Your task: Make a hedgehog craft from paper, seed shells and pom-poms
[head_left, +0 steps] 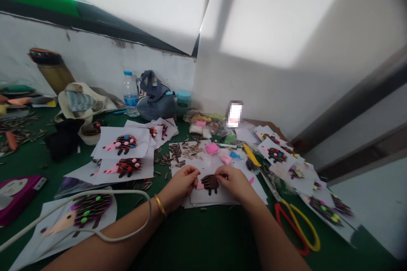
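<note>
A clay hedgehog with a dark brown body and a pink face lies on white paper in front of me. Striped sunflower seeds stand in part of its body. At its left side is my left hand, fingers pinched together; whatever they hold is too small to make out. My right hand pinches at the hedgehog's upper right edge, and its fingertips hide what is between them. Just beyond the hands are loose sunflower seeds, a bright pink clay lump and a paler pink lump.
Finished hedgehog cards lie left and right. Scissors with red and yellow handles rest by my right forearm. A white cable loops over my left forearm. A water bottle and blue bag stand behind.
</note>
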A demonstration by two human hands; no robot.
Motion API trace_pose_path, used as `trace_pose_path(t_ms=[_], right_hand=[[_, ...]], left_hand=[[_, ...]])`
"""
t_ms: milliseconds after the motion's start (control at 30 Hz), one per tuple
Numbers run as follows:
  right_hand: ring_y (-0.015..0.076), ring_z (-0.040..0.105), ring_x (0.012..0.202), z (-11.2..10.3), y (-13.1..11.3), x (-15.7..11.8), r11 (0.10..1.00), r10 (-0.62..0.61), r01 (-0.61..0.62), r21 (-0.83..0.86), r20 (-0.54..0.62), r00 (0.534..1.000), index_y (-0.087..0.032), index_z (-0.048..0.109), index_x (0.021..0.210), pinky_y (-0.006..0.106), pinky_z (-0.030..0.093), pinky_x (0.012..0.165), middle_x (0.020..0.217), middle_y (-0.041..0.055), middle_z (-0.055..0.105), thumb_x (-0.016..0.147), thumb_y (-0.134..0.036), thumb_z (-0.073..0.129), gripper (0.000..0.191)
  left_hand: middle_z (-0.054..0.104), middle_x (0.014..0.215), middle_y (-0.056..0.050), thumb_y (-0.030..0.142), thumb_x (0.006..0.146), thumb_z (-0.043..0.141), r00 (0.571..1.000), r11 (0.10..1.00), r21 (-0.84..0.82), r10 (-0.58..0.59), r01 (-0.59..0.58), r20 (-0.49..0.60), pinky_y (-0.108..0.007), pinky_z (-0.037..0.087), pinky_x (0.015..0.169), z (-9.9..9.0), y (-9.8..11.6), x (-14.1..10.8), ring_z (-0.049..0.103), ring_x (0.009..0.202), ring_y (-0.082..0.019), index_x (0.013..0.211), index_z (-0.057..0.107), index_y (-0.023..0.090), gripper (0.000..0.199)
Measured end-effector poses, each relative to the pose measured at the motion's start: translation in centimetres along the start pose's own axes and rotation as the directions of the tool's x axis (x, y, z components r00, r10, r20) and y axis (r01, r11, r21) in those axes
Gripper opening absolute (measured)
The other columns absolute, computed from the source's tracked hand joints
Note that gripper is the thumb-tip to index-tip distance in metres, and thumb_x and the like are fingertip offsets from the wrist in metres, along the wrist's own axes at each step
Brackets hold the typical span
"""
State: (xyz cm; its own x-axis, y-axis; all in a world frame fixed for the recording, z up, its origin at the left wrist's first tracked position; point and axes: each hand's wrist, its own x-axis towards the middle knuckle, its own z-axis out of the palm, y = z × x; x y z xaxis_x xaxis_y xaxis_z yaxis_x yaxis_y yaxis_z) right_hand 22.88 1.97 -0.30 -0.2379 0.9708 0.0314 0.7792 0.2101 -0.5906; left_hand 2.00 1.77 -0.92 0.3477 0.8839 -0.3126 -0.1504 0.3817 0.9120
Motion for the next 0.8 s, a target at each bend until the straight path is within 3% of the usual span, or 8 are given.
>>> trace_pose_path(t_ms=[167,300,800], right_hand=[[0.0166,0.06,0.086,0.2,-1.0,-0.1,0.984,-0.082,0.078,-0.162,-0.018,0.996,-0.024,0.071,0.088,0.024,0.041,0.076,0.09,0.0027,0.069,0.082,-0.017,0.054,0.02],[0.0166,0.061,0.08,0.4,-1.2,0.0,0.977,-0.077,0.075,-0.201,-0.004,0.997,-0.023,0.07,0.087,0.024,0.041,0.07,0.084,0.0017,0.069,0.08,-0.013,0.055,0.019],[0.0162,0.059,0.078,1.3,-1.0,0.4,0.919,-0.197,0.182,-0.348,-0.009,0.98,-0.023,0.071,0.089,0.025,0.041,0.07,0.085,0.0042,0.065,0.086,-0.017,0.056,0.016]], left_hand=[[0.048,0.052,0.01,0.04,0.078,0.058,1.0,1.0,0.008,0.003,-0.003,0.001,-0.018,0.011,0.036,0.0,0.0,-0.1,0.025,0.034,-0.002,0.082,0.047,0.02,0.024],[0.049,0.052,0.01,0.039,0.077,0.059,1.0,1.0,-0.013,0.008,-0.008,0.011,-0.019,0.011,0.037,-0.1,-0.1,0.0,0.025,0.034,-0.002,0.081,0.047,0.019,0.024],[0.049,0.051,0.009,0.039,0.078,0.059,1.0,1.0,0.004,0.014,-0.014,-0.004,-0.02,0.01,0.037,0.1,0.0,-0.1,0.025,0.034,-0.003,0.081,0.047,0.019,0.023]])
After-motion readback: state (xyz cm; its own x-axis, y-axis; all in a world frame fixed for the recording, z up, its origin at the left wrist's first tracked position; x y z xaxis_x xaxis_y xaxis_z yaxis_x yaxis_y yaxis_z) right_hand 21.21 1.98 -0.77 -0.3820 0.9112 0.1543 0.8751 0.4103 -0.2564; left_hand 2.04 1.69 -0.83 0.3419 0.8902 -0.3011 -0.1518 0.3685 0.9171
